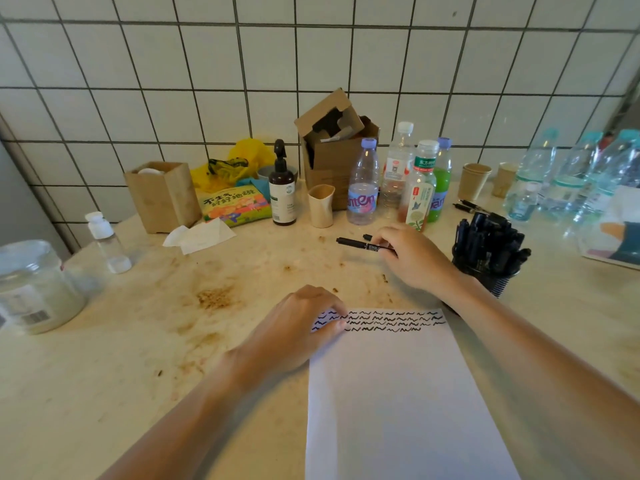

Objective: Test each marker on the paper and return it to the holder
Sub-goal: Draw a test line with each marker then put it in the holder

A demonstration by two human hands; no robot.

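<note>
A white sheet of paper [398, 393] lies on the stained counter, its top edge covered with rows of black squiggles. My left hand [298, 327] rests curled on the paper's upper left corner, holding nothing. My right hand [412, 254] is beyond the paper and grips a black marker [356, 243] that points left, low over the counter. A small black cap [367, 236] lies just behind the marker. The dark holder [485, 275], packed with several black markers [488, 240], stands right of my right wrist.
Behind my right hand stand plastic bottles [362, 188], a cream cup [321, 206], a brown pump bottle [282, 192] and an open cardboard box [332, 147]. Two pens [467, 206] and paper cups [474, 180] sit at the back right. A jar [31, 289] is at the left.
</note>
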